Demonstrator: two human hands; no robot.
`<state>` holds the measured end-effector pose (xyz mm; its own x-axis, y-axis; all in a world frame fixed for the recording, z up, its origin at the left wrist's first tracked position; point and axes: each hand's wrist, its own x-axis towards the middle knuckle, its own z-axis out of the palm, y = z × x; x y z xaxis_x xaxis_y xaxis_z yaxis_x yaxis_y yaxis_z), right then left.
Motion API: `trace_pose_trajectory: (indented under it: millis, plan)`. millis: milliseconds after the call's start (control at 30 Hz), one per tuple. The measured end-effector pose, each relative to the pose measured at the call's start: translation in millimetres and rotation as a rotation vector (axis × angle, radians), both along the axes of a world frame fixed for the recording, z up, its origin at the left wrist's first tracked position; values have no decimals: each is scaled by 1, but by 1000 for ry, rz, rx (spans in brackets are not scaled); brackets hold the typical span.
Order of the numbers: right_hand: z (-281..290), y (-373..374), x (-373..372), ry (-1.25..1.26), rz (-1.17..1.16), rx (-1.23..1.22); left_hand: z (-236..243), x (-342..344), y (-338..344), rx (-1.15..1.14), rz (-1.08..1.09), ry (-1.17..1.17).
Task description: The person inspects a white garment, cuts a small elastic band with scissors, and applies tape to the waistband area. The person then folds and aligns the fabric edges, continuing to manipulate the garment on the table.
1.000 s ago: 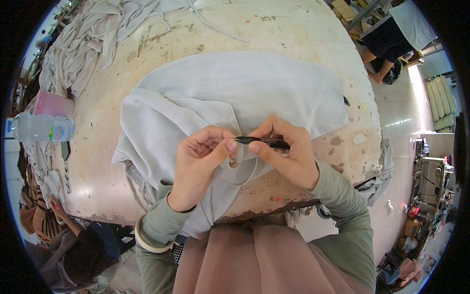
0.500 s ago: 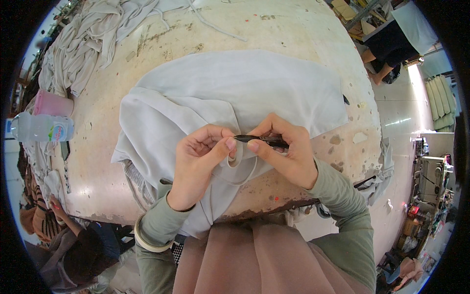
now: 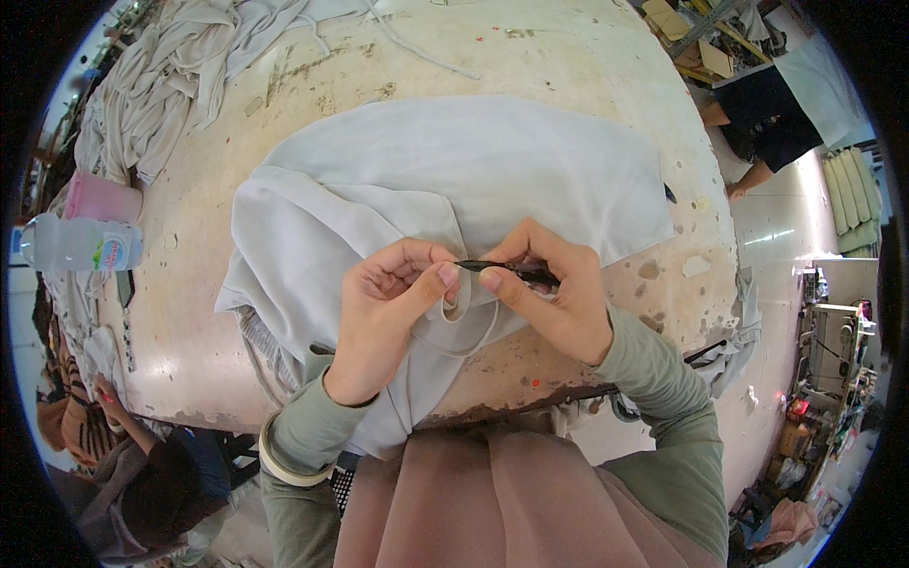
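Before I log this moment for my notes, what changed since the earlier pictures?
The person at upper right shifted rightward and slightly downward in the picture. Nothing was grasped or released: the right hand still holds the black tool, the left hand still pinches near its tip; the pale cloth stayed put.

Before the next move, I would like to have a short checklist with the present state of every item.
1. Right grip holding the black tool: ok.
2. Left grip pinched, at the tool's tip: ok.
3. What exactly the left grip pinches: cannot tell, too small.
4. Cloth lying smooth: not ok, folded and creased.
5. Bottle apart from both grips: ok.
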<state>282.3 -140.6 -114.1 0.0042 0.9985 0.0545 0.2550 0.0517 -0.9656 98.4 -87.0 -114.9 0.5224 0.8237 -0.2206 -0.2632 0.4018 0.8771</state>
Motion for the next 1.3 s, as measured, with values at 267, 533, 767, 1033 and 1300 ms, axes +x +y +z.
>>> trace_pose_trajectory:
  millis: [267, 533, 767, 1033, 1300]
  plan:
    - [3, -1, 0, 13, 6, -15, -1, -1, 0, -8, 3, -13]
    - [2, -1, 1, 21, -7, -35, -1, 0, 0, -8, 1, -26]
    - [2, -1, -1, -4, -11, -21, -2, -1, 0, 8, 1, -11]
    - [-2, 2, 2, 110, -80, -33, -1, 1, -4, 272, 66, 59]
    - [-2, 0, -2, 237, -43, 3, -1, -1, -6, 978, 198, 424]
